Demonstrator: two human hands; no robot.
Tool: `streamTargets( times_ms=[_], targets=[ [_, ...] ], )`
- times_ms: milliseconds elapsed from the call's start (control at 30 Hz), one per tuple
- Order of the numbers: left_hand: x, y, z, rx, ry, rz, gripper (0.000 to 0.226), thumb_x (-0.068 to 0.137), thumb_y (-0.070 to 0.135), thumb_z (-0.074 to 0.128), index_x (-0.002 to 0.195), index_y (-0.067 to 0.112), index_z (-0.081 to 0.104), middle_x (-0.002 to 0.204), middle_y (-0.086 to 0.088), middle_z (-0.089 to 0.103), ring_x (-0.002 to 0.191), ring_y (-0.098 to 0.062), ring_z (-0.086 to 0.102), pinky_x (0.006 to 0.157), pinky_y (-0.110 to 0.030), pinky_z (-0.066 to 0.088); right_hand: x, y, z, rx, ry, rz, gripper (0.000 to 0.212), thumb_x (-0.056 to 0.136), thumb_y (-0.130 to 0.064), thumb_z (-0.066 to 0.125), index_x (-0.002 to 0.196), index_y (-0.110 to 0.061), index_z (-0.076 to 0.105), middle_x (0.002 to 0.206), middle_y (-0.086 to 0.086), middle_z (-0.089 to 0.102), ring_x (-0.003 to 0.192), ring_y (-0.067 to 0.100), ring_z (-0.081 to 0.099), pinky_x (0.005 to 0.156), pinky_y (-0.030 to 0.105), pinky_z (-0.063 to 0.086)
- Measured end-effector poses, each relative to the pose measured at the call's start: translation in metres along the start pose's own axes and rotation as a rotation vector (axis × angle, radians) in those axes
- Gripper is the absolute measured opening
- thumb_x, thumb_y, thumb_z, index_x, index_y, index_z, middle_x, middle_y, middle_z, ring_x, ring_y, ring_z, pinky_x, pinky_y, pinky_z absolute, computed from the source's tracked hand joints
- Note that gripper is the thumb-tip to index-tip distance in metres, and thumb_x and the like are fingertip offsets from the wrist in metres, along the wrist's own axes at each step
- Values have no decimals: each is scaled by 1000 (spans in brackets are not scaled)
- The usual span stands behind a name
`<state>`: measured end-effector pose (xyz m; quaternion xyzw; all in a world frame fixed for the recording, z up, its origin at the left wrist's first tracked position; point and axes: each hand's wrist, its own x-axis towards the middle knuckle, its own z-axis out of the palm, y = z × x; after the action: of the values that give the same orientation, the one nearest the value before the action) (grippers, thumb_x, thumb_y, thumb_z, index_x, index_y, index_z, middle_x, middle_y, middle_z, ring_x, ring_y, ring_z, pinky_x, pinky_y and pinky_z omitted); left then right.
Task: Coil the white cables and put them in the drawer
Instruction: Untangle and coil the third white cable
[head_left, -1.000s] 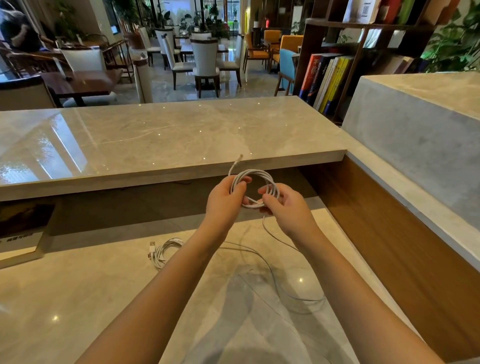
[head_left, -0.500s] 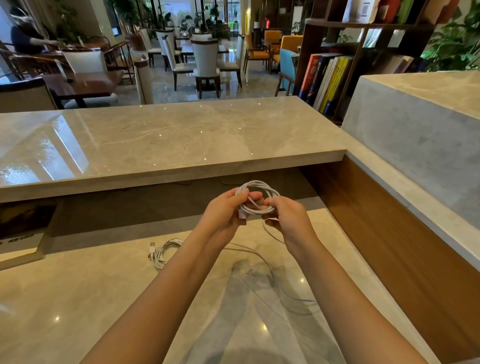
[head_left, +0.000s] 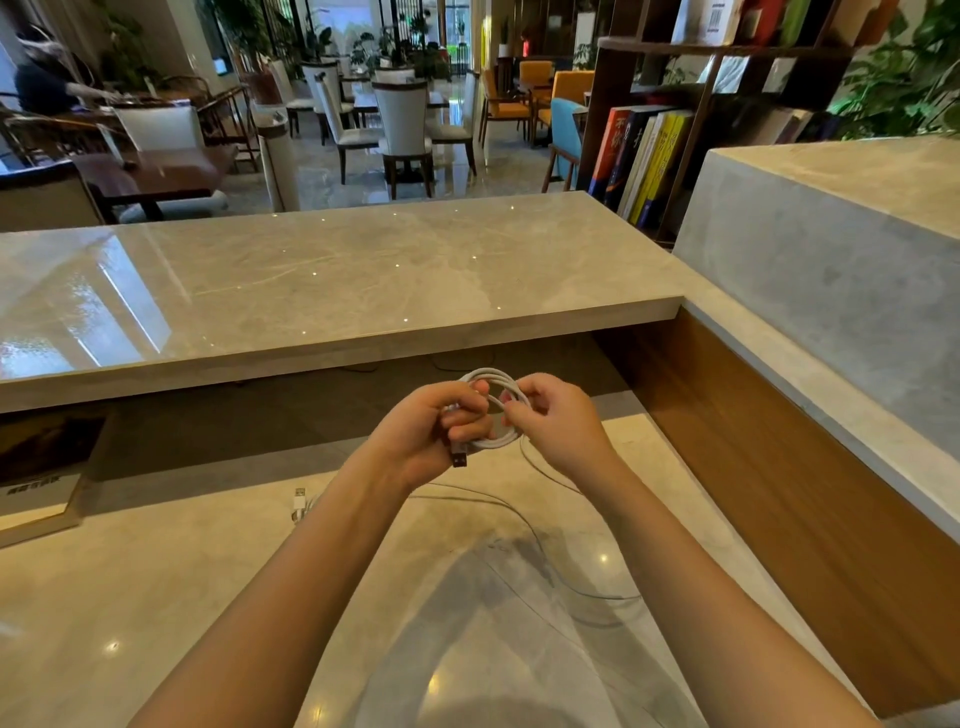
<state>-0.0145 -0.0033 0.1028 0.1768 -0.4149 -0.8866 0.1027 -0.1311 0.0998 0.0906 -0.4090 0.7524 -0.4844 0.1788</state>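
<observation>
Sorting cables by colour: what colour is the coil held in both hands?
The coil is white; head view.

We hold white cable (head_left: 493, 442) coiled mid-air, tail trailing onto tabletop (head_left: 156, 597); second white cable (head_left: 300, 504) lies there, partly hidden

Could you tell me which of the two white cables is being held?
The coiled cable, gripped between the left hand and right hand; the other cable lies on the counter beside the left forearm.
</observation>
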Motion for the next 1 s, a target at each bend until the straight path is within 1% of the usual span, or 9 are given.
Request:
streamTargets(
  times_ms=[67, 233, 300, 367, 533, 633, 700, 767, 1000],
  targets=[
    [-2, 5, -2, 25, -6, 4, 10, 80, 0, 46, 84, 9, 48, 42, 7, 33, 38, -7, 34, 67, -25, 33, -3, -4, -6, 338, -103, 133, 13, 89, -11, 59, 99, -9, 66, 72, -2, 67, 60, -1, 62, 53, 11, 45],
    [1, 6, 0, 188, -14, 53, 5, 87, 6, 46, 87, 7, 51, 55, 2, 44, 40, -5, 37, 68, -27, 44, -6, 0, -2, 732, -156, 279, 13, 89, -7, 55, 97, -5, 66, 71, 1, 69, 65, 9, 65, 56, 18, 49],
    [5, 4, -6, 191, 19, 69, 21, 87, 5, 51, 107, 1, 52, 64, -3, 51, 42, -6, 42, 63, -26, 51, -7, 1, -1, 840, -181, 322, 14, 91, -9, 53, 97, -6, 64, 71, 0, 69, 65, 9, 63, 58, 20, 47],
    [10, 2, -16, 199, 110, 93, 47, 86, 5, 58, 129, -1, 41, 73, -7, 56, 48, -8, 50, 60, -27, 53, -7, 3, 0, 944, -196, 344, 15, 90, -9, 53, 101, -5, 64, 76, 1, 70, 74, 11, 62, 67, 24, 45],
    [6, -6, -13, 502, 144, 218, 28, 95, 16, 48, 121, 6, 50, 72, -1, 54, 53, -6, 51, 59, -23, 50, -6, 6, 3, 1259, -225, 412, 18, 80, -9, 57, 90, -4, 71, 83, 9, 68, 87, 21, 60, 94, 39, 41],
    [9, -8, -10, 659, 290, 289, 25, 98, 18, 43, 116, 6, 54, 68, 0, 52, 50, -5, 47, 61, -27, 46, -6, 4, 5, 816, -182, 299, 20, 93, -15, 51, 108, -11, 64, 91, 3, 69, 89, 15, 62, 81, 31, 49],
    [11, -10, -9, 784, 377, 286, 24, 98, 21, 42, 112, 8, 57, 68, 1, 53, 51, -6, 47, 56, -25, 43, -6, 3, 6, 387, -116, 163, 15, 94, -23, 53, 107, -21, 60, 97, -3, 67, 91, 9, 61, 75, 19, 50],
    [12, -12, -5, 868, 415, 260, 22, 98, 22, 43, 108, 11, 59, 70, 0, 54, 55, -8, 50, 51, -21, 42, -4, 4, 6, 178, -81, 42, 13, 92, -23, 56, 105, -25, 58, 95, -7, 65, 90, 7, 61, 70, 13, 49],
    [9, -6, -18, 587, 254, 141, 31, 94, 24, 51, 112, 2, 62, 70, -1, 57, 59, -10, 54, 68, -33, 40, 5, 8, 3, 241, -12, 83, 12, 90, -16, 58, 100, -15, 66, 80, -1, 67, 73, 8, 61, 65, 16, 50]
  ],
)
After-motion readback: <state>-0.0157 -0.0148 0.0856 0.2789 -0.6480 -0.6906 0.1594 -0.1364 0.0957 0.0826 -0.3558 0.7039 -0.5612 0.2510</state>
